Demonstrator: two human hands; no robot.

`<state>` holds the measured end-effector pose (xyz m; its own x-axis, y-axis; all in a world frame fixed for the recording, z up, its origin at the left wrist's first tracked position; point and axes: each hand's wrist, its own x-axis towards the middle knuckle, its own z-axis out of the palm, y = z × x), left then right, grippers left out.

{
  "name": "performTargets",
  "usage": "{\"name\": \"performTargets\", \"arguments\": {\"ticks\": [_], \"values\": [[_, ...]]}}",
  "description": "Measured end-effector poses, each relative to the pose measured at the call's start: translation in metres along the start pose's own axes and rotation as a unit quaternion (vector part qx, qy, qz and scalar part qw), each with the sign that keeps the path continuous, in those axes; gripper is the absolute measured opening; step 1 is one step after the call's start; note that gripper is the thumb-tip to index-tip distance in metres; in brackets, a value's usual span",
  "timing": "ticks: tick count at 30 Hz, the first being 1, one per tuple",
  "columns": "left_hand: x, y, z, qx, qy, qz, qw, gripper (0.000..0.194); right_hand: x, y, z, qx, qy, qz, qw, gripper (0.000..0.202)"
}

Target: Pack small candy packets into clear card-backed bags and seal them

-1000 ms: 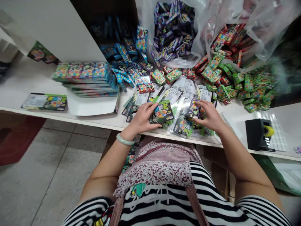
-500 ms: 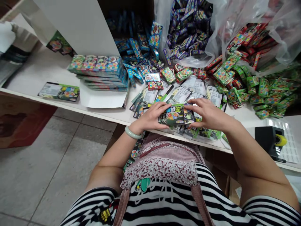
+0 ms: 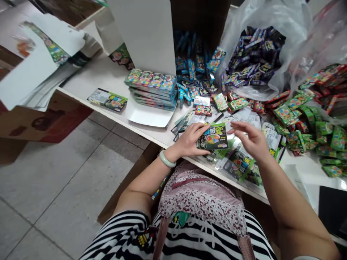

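The fingers (image 3: 199, 127) of the left hand (image 3: 187, 141) grasp a black-and-green printed box (image 3: 215, 138) by its left end, laid along the far edge while the thumb lies along the near edge. The box is held printed face up, over the front part of the white tabletop (image 3: 89, 77). The right hand (image 3: 253, 141) is loosely curved and unclenched, thumb apart from the forefinger, its fingertips just beside the box's right end; whether they touch it cannot be told.

The left wrist, circled by a pale green bangle (image 3: 167, 159), is nearly straight, with the elbow bent low at the left. The right forearm slants in from the lower right.

Under and beside the right hand lie black-and-green packages in clear plastic (image 3: 240, 164). Beyond the box, small loose cartons rest on the tabletop, among them a red carton (image 3: 204, 110) and a green carton (image 3: 220, 102). To the left, a stack of multicoloured packs (image 3: 151, 86) sits on a white cardboard tray (image 3: 149, 117), and a flat package (image 3: 107, 99) lies farther left.

At the back, blue cartons (image 3: 192, 68) are heaped beside a clear plastic bag (image 3: 295, 25) of purple cartons (image 3: 255, 59); piles of red cartons (image 3: 332, 81) and green cartons (image 3: 332, 139) spread to the right.
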<state>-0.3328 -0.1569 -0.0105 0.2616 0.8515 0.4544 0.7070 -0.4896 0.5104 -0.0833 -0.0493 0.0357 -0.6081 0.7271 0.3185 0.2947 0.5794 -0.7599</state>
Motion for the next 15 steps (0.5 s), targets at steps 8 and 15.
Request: {"name": "performTargets", "arguments": {"ticks": [8,15], "values": [[-0.017,0.003,-0.037,0.014,0.024,0.0,1.0,0.104,0.169,0.053,0.071,-0.279,-0.132,0.047,0.95,0.028],[-0.026,-0.01,-0.042,0.023,0.033,-0.022,0.999,0.105,0.201,0.053,0.111,-0.406,-0.245,0.085,0.876,0.044]]}}
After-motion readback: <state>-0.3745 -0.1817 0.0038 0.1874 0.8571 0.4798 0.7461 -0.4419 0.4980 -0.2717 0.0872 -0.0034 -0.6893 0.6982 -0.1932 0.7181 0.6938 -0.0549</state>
